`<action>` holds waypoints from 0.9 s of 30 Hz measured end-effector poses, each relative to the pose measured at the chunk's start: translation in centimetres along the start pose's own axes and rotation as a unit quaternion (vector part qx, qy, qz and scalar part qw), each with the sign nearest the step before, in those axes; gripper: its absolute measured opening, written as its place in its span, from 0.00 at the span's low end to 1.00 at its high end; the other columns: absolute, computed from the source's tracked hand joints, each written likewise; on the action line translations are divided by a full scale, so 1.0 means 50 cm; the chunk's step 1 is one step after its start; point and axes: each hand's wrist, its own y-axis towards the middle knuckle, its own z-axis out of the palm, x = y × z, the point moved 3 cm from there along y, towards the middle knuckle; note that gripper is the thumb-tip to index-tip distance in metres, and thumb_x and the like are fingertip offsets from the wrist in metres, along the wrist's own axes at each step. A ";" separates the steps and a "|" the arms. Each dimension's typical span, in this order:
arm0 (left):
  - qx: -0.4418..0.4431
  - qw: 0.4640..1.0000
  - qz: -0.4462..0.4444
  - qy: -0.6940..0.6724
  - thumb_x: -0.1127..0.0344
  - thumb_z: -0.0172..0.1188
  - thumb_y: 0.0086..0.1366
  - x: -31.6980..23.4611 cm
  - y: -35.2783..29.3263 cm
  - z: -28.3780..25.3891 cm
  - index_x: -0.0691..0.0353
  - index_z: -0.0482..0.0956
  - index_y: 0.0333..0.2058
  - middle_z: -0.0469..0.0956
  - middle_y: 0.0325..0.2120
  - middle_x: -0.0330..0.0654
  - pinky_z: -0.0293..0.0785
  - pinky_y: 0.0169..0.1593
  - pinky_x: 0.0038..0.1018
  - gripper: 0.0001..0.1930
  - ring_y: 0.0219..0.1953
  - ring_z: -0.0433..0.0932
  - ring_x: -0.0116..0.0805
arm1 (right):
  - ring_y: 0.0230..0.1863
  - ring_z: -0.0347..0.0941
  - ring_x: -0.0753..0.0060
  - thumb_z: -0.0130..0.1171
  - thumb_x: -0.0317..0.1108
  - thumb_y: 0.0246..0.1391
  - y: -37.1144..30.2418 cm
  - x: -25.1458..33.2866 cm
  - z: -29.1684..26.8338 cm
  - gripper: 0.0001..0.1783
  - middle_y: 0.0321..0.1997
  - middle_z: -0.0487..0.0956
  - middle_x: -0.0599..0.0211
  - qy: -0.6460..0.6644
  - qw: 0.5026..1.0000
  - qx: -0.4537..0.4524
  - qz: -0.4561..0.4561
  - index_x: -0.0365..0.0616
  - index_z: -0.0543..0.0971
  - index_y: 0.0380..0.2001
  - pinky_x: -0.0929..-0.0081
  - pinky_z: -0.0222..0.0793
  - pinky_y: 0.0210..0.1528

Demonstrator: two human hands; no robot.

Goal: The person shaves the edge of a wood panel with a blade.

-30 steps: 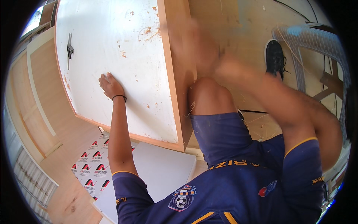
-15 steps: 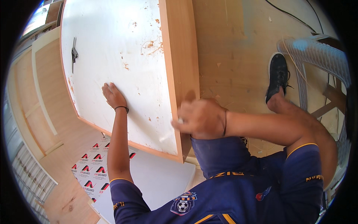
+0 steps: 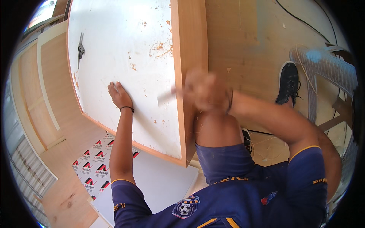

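Observation:
A white panel [image 3: 114, 64] with wood-coloured edging [image 3: 194, 49] lies in front of me, raised above the floor. My left hand [image 3: 121, 95] rests flat on its white face, fingers stretched forward. Over the right edge, my right hand [image 3: 207, 91] is closed and smeared by motion. A flat, thin blade-like tool [image 3: 165, 98] sticks out of it to the left, over the panel's face; its exact kind is too blurred to tell. Farther off, near the panel's left edge, lies a slim dark tool [image 3: 81, 50].
Brown shavings [image 3: 161, 48] are scattered on the panel. A grey plastic chair [image 3: 315, 64] stands at the right, beside my shoe [image 3: 288, 81]. Below the panel leans or lies a white board with printed film [image 3: 91, 167]. A black cable [image 3: 302, 21] crosses the far right floor.
My right hand has moved away from me along the panel's right edge, and the blade now shows beyond it. My left hand keeps its place on the panel; the whole view has shifted slightly.

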 end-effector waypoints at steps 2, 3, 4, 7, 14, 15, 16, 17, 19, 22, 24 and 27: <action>0.000 1.000 -0.003 0.005 0.44 0.38 0.71 -0.004 -0.003 0.005 0.66 0.61 0.64 0.53 0.67 0.54 0.42 0.70 0.40 0.33 0.71 0.48 0.46 | 0.26 0.69 0.70 0.58 0.30 0.53 -0.007 0.038 -0.013 0.16 0.22 0.68 0.71 0.044 0.998 0.040 -0.016 0.51 0.80 0.46 0.74 0.66 0.21; -0.001 1.000 -0.005 0.008 0.44 0.38 0.71 -0.002 -0.003 0.004 0.65 0.61 0.64 0.53 0.68 0.54 0.42 0.70 0.41 0.33 0.71 0.48 0.46 | 0.26 0.70 0.69 0.58 0.30 0.53 0.001 0.034 -0.015 0.15 0.23 0.69 0.70 0.030 0.999 0.027 -0.023 0.51 0.80 0.45 0.73 0.66 0.22; -0.002 1.000 -0.001 0.008 0.44 0.37 0.71 -0.001 -0.001 -0.001 0.65 0.61 0.64 0.53 0.68 0.54 0.42 0.70 0.41 0.33 0.71 0.47 0.46 | 0.26 0.71 0.68 0.57 0.30 0.53 0.016 0.028 -0.019 0.14 0.24 0.71 0.68 0.018 0.999 0.012 -0.030 0.50 0.81 0.45 0.72 0.67 0.22; 0.004 1.000 0.004 0.002 0.43 0.37 0.71 -0.011 -0.005 0.010 0.64 0.60 0.64 0.53 0.68 0.53 0.41 0.70 0.42 0.33 0.71 0.47 0.46 | 0.31 0.74 0.58 0.53 0.29 0.53 0.148 -0.184 -0.067 0.15 0.29 0.76 0.58 -0.059 0.998 -0.002 0.016 0.46 0.80 0.44 0.64 0.69 0.28; 0.003 0.999 -0.026 0.026 0.42 0.38 0.70 -0.006 -0.004 -0.004 0.60 0.59 0.65 0.51 0.69 0.49 0.38 0.70 0.48 0.33 0.72 0.46 0.45 | 0.31 0.72 0.62 0.54 0.31 0.56 0.133 -0.091 -0.022 0.21 0.27 0.74 0.62 -0.214 0.970 0.111 0.027 0.49 0.75 0.54 0.66 0.69 0.24; 0.006 0.999 -0.027 0.025 0.42 0.38 0.70 -0.021 -0.006 -0.005 0.59 0.59 0.65 0.51 0.69 0.48 0.37 0.70 0.49 0.33 0.72 0.45 0.45 | 0.31 0.70 0.65 0.53 0.33 0.57 0.086 -0.022 -0.006 0.18 0.26 0.72 0.66 -0.238 0.966 0.101 -0.016 0.49 0.76 0.52 0.68 0.68 0.22; 0.005 0.999 -0.032 0.028 0.42 0.38 0.70 -0.021 -0.007 -0.006 0.59 0.59 0.66 0.51 0.69 0.48 0.37 0.70 0.50 0.33 0.72 0.45 0.45 | 0.32 0.69 0.66 0.52 0.32 0.55 0.044 0.064 0.010 0.18 0.27 0.72 0.68 -0.202 0.966 0.159 0.004 0.48 0.77 0.49 0.72 0.67 0.22; 0.007 0.999 -0.036 0.026 0.42 0.38 0.70 -0.025 -0.008 0.002 0.58 0.59 0.66 0.50 0.69 0.48 0.37 0.70 0.50 0.33 0.72 0.44 0.44 | 0.34 0.70 0.65 0.51 0.32 0.53 0.021 0.146 -0.003 0.19 0.30 0.73 0.67 -0.122 0.957 0.262 0.019 0.48 0.77 0.49 0.75 0.66 0.21; 0.014 0.999 -0.039 0.029 0.42 0.38 0.70 -0.035 -0.010 0.014 0.57 0.59 0.66 0.50 0.69 0.47 0.36 0.70 0.50 0.33 0.72 0.44 0.44 | 0.37 0.70 0.65 0.50 0.33 0.52 -0.079 0.269 0.036 0.20 0.33 0.73 0.67 -0.046 0.923 0.382 -0.003 0.47 0.76 0.49 0.76 0.68 0.23; 0.015 0.998 -0.046 0.042 0.42 0.37 0.70 -0.023 -0.013 0.005 0.57 0.59 0.66 0.50 0.69 0.47 0.36 0.70 0.50 0.33 0.72 0.44 0.44 | 0.37 0.71 0.67 0.50 0.34 0.54 -0.082 0.302 0.047 0.18 0.36 0.73 0.68 0.004 0.911 0.413 0.006 0.48 0.76 0.48 0.72 0.68 0.25; 0.016 0.998 -0.049 0.040 0.42 0.37 0.70 -0.030 -0.014 0.006 0.56 0.59 0.65 0.51 0.69 0.47 0.36 0.70 0.50 0.33 0.72 0.44 0.44 | 0.39 0.72 0.64 0.49 0.34 0.56 -0.007 0.231 0.019 0.16 0.40 0.74 0.67 -0.052 0.909 0.413 0.012 0.47 0.76 0.47 0.66 0.69 0.27; 0.009 0.998 -0.045 0.051 0.42 0.37 0.70 -0.017 -0.011 -0.009 0.56 0.59 0.66 0.50 0.69 0.47 0.35 0.70 0.50 0.32 0.72 0.43 0.44 | 0.30 0.70 0.58 0.50 0.30 0.55 0.121 -0.026 -0.009 0.09 0.25 0.72 0.61 -0.182 0.968 0.146 0.097 0.42 0.78 0.36 0.63 0.66 0.28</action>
